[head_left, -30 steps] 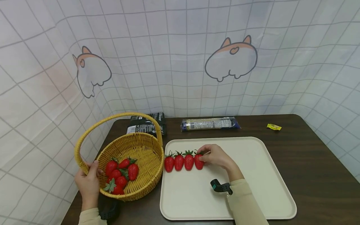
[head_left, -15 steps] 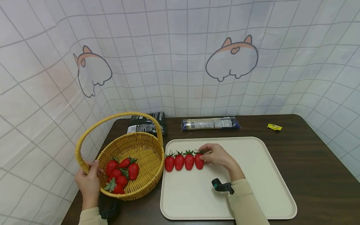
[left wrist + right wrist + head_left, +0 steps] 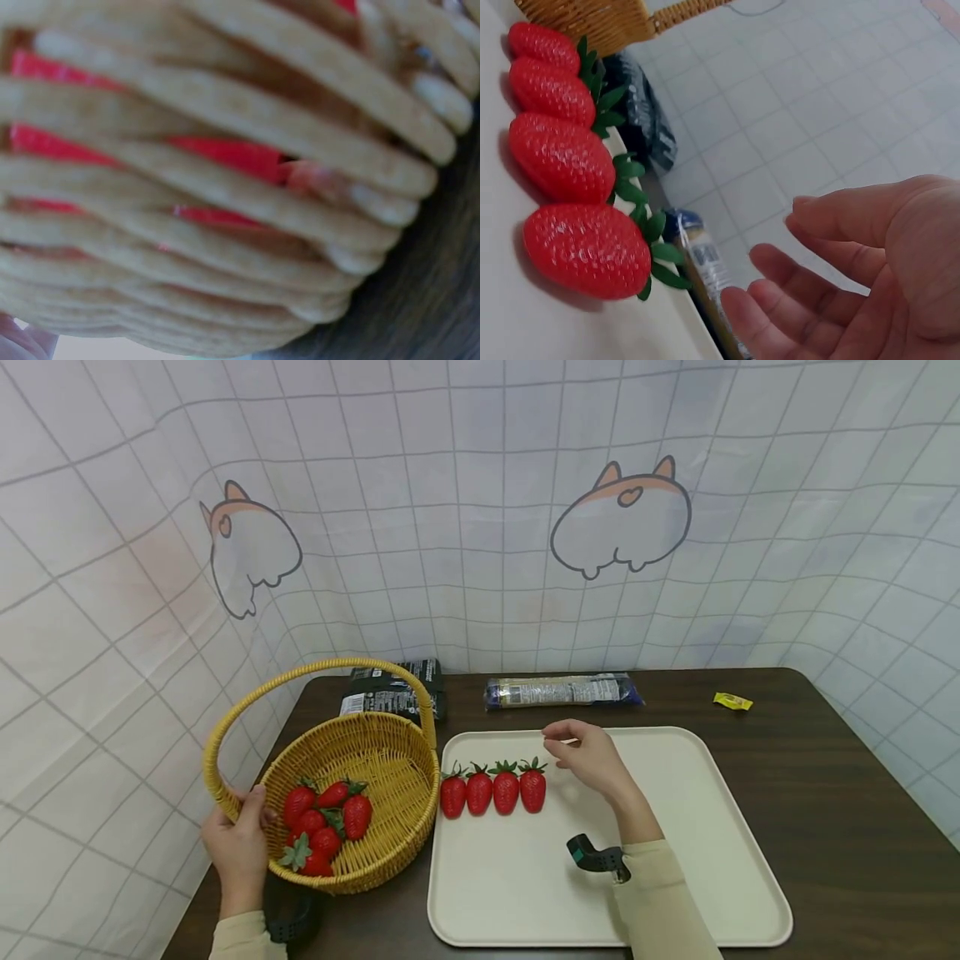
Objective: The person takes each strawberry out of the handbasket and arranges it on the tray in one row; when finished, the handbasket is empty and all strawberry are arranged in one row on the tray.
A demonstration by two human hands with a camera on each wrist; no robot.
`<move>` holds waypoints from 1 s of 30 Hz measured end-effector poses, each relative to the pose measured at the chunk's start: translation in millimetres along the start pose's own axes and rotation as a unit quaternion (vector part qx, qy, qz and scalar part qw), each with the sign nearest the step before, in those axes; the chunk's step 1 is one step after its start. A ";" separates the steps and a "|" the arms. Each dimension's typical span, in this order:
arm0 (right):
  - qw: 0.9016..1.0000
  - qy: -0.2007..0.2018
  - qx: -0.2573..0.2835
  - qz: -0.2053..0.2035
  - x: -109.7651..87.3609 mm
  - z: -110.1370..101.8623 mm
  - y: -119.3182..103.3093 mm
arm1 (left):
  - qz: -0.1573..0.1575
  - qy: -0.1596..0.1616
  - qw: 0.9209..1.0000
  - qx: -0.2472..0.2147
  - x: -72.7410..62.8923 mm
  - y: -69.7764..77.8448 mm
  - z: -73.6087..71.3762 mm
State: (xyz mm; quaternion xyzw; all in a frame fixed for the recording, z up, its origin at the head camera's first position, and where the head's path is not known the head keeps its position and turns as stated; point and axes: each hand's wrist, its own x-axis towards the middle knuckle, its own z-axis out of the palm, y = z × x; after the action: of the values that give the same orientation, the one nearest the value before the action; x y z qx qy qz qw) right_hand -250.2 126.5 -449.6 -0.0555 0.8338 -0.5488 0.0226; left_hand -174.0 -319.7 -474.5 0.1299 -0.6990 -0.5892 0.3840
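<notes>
My left hand (image 3: 237,852) grips the left rim of a yellow wicker basket (image 3: 393,777) near the foot of its handle, thumb on top. Several red strawberries (image 3: 357,817) with green leaves lie in the basket's left part. A row of several strawberries, the rightmost strawberry (image 3: 533,790) among them, lies at the left of a cream tray (image 3: 525,885), leaves pointing away. Above the tray, just right of that row, my right hand (image 3: 592,762) hovers with relaxed, bent fingers and nothing held. Woven strands fill the left wrist view, with red showing through the gaps.
A black package (image 3: 393,700) lies behind the basket, and a long clear-and-blue packet (image 3: 558,690) behind the tray. Farther right on the dark table (image 3: 840,827) is a small yellow wrapper (image 3: 732,701). A tiled-pattern curtain (image 3: 495,527) hangs behind the table.
My right hand has let go of the rightmost strawberry and risen up and right from it. The strawberry stays in the row. The left hand keeps its hold on the basket.
</notes>
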 end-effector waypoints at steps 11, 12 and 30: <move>0.993 -0.060 0.100 -0.031 -6.5 25.5 -25.4 | -0.007 0.005 1.000 -0.013 -1.4 2.2 0.5; 0.989 -0.074 0.122 -0.036 -8.0 28.8 -29.0 | -0.006 0.006 1.000 -0.012 -1.3 2.0 0.1; 0.950 -0.214 0.222 -0.049 -36.7 111.3 -79.9 | 0.003 0.008 1.000 0.015 -1.1 -0.7 0.0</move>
State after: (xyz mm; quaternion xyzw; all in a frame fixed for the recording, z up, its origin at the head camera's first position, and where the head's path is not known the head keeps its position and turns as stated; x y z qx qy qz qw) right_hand -197.4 -2.1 -421.4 -0.2057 0.6626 -0.6958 0.1857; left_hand -173.4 -319.2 -475.6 0.1383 -0.7052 -0.5764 0.3889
